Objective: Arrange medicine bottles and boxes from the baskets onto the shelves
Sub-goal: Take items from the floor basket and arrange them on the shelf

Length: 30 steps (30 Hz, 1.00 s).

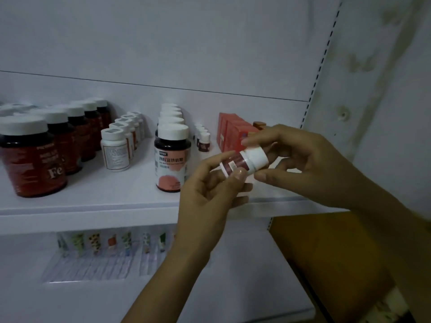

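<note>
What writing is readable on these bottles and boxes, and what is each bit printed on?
"Fe": on the big dark red bottle at the far left.
"四红富铁软糖", as best it reads: on the pink-labelled bottle.
Too blurred to read: the smaller print on both of those, the white bottle, the orange boxes, and the small bottle that the left hand and right hand hold.

A stained, mottled white wall (384,66) stands on the right. Nearer, below it, lies a flat yellow-brown panel (326,252).
</note>
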Each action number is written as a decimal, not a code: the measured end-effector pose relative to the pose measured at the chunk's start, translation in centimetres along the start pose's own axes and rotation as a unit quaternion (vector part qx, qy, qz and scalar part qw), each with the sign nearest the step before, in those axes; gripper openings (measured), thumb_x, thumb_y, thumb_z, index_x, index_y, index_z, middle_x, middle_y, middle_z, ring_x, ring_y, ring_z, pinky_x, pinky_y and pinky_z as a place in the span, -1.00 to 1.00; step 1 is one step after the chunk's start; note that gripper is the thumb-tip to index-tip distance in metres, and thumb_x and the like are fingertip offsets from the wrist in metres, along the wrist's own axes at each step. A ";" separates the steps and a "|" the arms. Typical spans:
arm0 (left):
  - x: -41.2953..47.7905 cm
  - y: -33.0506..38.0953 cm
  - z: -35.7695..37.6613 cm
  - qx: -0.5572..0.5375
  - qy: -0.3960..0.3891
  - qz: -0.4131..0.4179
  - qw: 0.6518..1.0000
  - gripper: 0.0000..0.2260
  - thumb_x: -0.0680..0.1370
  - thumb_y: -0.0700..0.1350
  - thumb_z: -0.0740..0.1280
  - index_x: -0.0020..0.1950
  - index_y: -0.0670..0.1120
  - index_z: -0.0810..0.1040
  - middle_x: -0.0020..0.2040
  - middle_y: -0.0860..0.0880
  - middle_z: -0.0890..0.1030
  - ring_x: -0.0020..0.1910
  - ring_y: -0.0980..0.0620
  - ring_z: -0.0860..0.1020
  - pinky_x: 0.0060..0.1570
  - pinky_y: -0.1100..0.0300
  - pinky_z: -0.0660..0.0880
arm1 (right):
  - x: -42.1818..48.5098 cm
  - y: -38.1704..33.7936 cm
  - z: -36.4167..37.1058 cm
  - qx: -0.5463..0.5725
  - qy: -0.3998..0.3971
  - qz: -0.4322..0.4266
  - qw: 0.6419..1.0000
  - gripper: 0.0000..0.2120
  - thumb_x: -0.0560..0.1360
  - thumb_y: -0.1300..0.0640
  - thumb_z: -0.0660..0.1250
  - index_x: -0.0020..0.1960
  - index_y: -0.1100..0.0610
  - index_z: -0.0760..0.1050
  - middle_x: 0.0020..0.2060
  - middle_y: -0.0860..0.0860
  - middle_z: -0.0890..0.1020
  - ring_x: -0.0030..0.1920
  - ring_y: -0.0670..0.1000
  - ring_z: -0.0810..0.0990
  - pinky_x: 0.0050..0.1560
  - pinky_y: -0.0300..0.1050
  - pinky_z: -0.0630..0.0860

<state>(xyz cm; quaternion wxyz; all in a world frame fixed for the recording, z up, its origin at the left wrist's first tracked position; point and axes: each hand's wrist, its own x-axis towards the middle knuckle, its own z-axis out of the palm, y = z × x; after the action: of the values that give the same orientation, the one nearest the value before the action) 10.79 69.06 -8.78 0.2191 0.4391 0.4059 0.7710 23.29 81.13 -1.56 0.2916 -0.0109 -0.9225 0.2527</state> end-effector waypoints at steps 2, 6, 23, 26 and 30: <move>-0.5 0.2 -0.3 0.039 0.021 0.060 0.997 -0.69 0.40 -0.09 0.48 0.12 0.00 0.54 0.04 -0.04 0.65 -0.02 -0.03 0.64 -0.16 0.18 0.60 | -0.4 -0.3 0.6 0.050 0.011 0.023 0.998 -0.53 0.39 0.10 0.48 0.26 -0.01 0.46 0.01 -0.09 0.60 -0.12 0.08 0.66 -0.21 0.03 0.64; -0.8 0.6 -0.5 0.105 0.047 0.146 0.983 -0.67 0.35 -0.13 0.51 0.06 0.01 0.50 0.08 -0.01 0.59 0.06 0.07 0.61 -0.19 0.32 0.56 | -0.4 -0.9 1.6 0.144 0.022 0.022 0.989 -0.61 0.43 0.17 0.41 0.23 0.03 0.44 -0.03 0.05 0.65 -0.12 0.14 0.68 -0.26 -0.06 0.64; -1.3 0.9 -1.0 0.049 0.090 0.103 0.989 -0.69 0.32 -0.23 0.46 0.03 -0.07 0.54 0.00 0.02 0.66 0.01 0.11 0.63 -0.12 0.38 0.53 | 1.4 -0.8 1.2 0.178 0.004 0.012 0.984 -0.69 0.45 0.27 0.36 0.18 0.17 0.45 -0.02 0.13 0.63 -0.12 0.10 0.68 -0.29 -0.12 0.61; -1.3 0.1 -1.1 0.105 0.096 0.164 0.976 -0.69 0.38 -0.33 0.48 0.04 -0.08 0.53 0.06 0.01 0.62 0.08 0.12 0.60 -0.08 0.39 0.53 | 1.5 -1.2 1.2 0.159 0.000 0.016 0.987 -0.73 0.46 0.24 0.34 0.16 0.18 0.48 -0.04 0.10 0.64 -0.14 0.07 0.68 -0.26 -0.12 0.63; -1.0 -1.5 -1.2 0.136 0.085 0.176 0.971 -0.66 0.42 -0.22 0.41 0.16 -0.03 0.49 0.14 0.04 0.58 0.15 0.11 0.57 -0.02 0.30 0.56 | 2.6 -1.5 0.2 0.100 0.002 0.035 0.994 -0.78 0.42 0.19 0.36 0.06 0.09 0.54 -0.12 -0.04 0.67 -0.14 -0.10 0.67 -0.20 -0.29 0.57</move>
<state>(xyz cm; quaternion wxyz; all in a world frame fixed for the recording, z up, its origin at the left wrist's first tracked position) 10.23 68.71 -10.82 -0.0171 0.4617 0.4408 0.7696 21.23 80.16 0.37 0.2838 -0.0138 -0.8910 0.3540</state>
